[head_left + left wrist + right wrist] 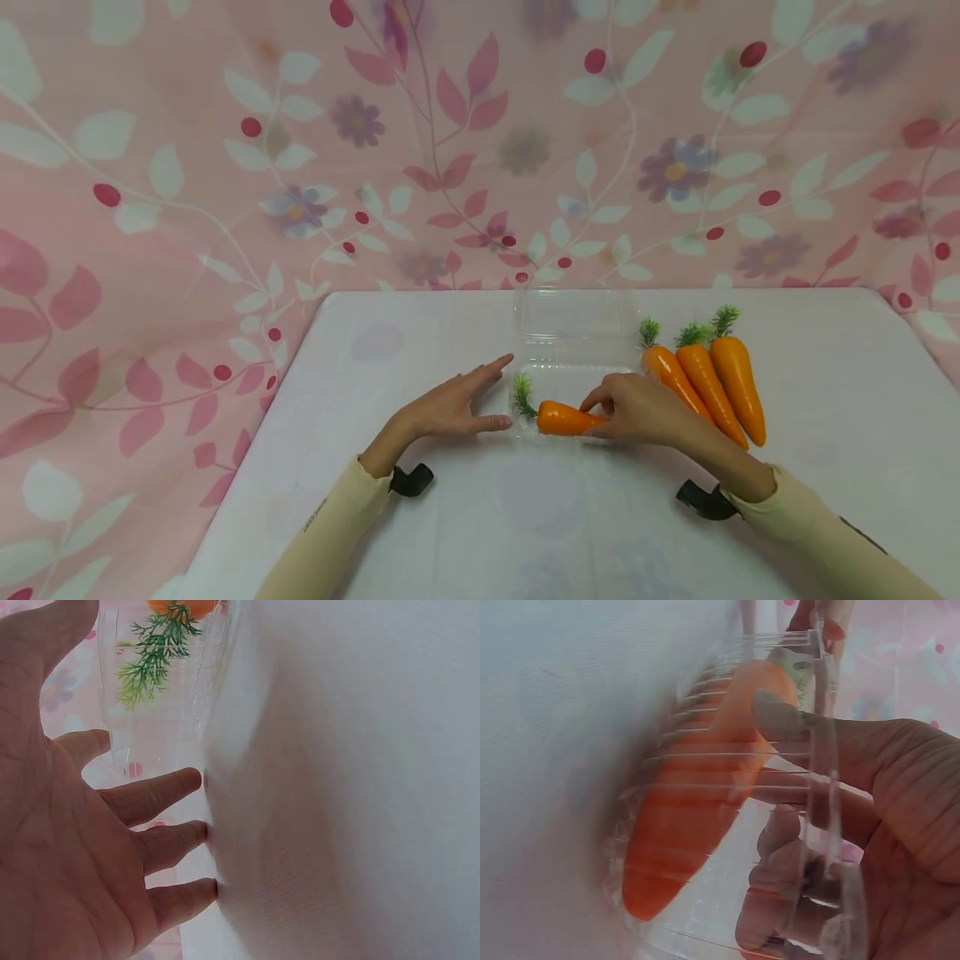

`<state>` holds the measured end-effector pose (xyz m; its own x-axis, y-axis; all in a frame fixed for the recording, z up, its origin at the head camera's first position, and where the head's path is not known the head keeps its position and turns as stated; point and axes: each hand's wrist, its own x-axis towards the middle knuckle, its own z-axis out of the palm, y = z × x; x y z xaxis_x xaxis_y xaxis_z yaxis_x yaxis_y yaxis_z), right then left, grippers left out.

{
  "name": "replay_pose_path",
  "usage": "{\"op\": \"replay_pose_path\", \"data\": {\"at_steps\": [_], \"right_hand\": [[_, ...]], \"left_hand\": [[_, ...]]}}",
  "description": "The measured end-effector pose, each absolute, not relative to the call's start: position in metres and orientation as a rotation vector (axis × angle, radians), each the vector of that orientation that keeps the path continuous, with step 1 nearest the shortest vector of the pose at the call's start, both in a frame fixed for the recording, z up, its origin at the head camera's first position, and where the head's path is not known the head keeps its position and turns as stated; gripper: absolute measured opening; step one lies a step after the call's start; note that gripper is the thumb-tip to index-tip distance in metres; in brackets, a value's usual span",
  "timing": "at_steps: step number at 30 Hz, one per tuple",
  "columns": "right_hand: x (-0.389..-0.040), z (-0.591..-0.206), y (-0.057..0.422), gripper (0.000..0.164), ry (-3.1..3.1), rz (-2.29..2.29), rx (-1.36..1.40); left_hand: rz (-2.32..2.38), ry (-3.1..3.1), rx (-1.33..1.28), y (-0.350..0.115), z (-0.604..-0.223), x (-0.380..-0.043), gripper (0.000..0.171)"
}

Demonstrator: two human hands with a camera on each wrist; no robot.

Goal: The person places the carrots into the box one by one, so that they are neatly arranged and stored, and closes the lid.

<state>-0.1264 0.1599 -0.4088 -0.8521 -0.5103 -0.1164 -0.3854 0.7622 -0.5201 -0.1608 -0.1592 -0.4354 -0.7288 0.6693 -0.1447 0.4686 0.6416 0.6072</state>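
An orange toy carrot [561, 418] with a green leafy top [523, 395] lies along the near side of a clear plastic clamshell box [558, 375], its leaves toward the left. My right hand [637, 408] reaches into the box and pinches the carrot between thumb and fingers. Through the transparent wall, the right wrist view shows the thumb against the carrot [697, 802]. At the box's left side is my left hand [453, 406], fingers spread and holding nothing. In the left wrist view, several fingertips of the left hand [82, 840] rest on or near the white tabletop.
The box's clear lid [576, 312] lies folded back behind it. Just right of the box, three more carrots [708, 383] lie side by side, leaves away from me. A white cloth covers the table [465, 517]; a pink floral curtain [480, 150] hangs behind it.
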Motion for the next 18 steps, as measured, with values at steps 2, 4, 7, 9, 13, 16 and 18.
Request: {"op": "replay_pose_path", "data": {"at_steps": [2, 4, 7, 9, 13, 16, 18], "right_hand": [[-0.126, -0.406, 0.161, 0.027, 2.698, -0.743, -0.689], [-0.125, -0.403, 0.163, 0.029, 2.693, -0.766, -0.669], [-0.124, -0.399, 0.165, 0.031, 2.688, -0.805, -0.647], [-0.122, -0.395, 0.168, 0.033, 2.687, -0.836, -0.626], [-0.119, -0.385, 0.177, 0.035, 2.719, -0.871, -0.602], [-0.115, -0.377, 0.187, 0.034, 2.788, -0.863, -0.600], [-0.113, -0.373, 0.196, 0.030, 2.841, -0.870, -0.605]], "left_hand": [[0.785, 2.505, 0.916, -0.159, -0.436, -0.162, 0.094], [0.796, 2.500, 0.921, -0.159, -0.436, -0.162, 0.094], [0.807, 2.494, 0.924, -0.159, -0.436, -0.163, 0.094], [0.815, 2.493, 0.926, -0.159, -0.436, -0.163, 0.094], [0.836, 2.489, 0.918, -0.158, -0.437, -0.165, 0.094], [0.844, 2.488, 0.904, -0.158, -0.438, -0.166, 0.094], [0.847, 2.492, 0.901, -0.158, -0.439, -0.166, 0.093]]}}
